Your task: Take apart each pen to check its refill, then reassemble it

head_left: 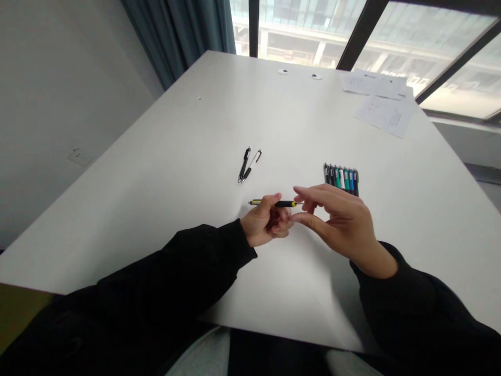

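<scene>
My left hand (266,222) is closed around a black and yellow pen (287,203). It lies level, with its clip end to the left. From its right end a thin refill tip (300,203) sticks out. At that end is my right hand (338,216), thumb and fingertips apart; whether a finger touches the tip I cannot tell. Beyond my left hand lie a black pen (245,163) and a white pen with a black grip (252,164), close together at their lower ends. A row of several pens (341,176) lies behind my right hand, which hides their near ends.
The white table (156,183) reaches back to the window. Sheets of paper (385,115) lie at its far right corner. Two small white oval pieces with dark spots (282,71) lie at the far edge. A blue curtain (183,36) hangs behind the far left corner.
</scene>
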Tool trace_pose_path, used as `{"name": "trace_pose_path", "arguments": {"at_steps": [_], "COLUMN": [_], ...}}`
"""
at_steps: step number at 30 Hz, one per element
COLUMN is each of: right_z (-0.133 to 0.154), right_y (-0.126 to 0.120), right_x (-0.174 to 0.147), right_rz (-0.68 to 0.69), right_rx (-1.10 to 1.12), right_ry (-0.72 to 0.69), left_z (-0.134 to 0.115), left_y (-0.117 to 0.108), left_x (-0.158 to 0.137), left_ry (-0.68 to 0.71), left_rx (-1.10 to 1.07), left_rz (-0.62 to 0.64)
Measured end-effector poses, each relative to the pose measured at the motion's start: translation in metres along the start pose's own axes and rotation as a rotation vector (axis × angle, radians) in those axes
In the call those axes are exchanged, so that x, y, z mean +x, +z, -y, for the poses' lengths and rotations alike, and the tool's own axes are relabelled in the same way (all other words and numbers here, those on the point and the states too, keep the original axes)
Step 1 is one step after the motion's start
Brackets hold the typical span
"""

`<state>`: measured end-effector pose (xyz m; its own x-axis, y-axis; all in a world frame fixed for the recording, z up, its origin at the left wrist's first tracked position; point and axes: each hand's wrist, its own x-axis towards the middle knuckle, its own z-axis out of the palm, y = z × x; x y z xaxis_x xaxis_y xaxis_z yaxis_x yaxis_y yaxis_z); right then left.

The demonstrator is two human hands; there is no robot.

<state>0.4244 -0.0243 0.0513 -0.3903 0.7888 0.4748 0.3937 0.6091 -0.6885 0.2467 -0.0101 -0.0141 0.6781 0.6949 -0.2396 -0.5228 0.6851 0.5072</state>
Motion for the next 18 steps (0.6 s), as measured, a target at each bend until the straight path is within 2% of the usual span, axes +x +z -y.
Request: {"name": "trace_pose_path", "arguments": {"at_steps": [7, 10, 12, 16, 18], "right_z": [0.004, -0.003, -0.016, -0.05, -0.061], "right_y": [-0.001, -0.008, -0.015, -0.021, -0.02], "right_x": [-0.003, 0.0, 0.001, -0.001, -0.003], "right_rz": [-0.041, 0.003, 0.087, 0.444, 0.516], "right_rx": [-0.017, -0.027, -0.096, -0.48, -0.564], "right_ry": [-0.05, 0.01, 0.119, 0.4, 0.46], "left_z": [0.0, -0.002, -0.003, -0.004, -0.003], "left_y": [0.0, 0.001, 0.002, 0.003, 0.003], "left_x": [0.001, 0.0, -0.002, -0.004, -0.004], "left_ry": [0.041, 0.029, 0.029, 0.028, 0.029], "left_rx": [0.009, 0.008, 0.018, 0.024, 0.013], "left_rz": [0.061, 0.049, 0.022, 0.005, 0.006]}}
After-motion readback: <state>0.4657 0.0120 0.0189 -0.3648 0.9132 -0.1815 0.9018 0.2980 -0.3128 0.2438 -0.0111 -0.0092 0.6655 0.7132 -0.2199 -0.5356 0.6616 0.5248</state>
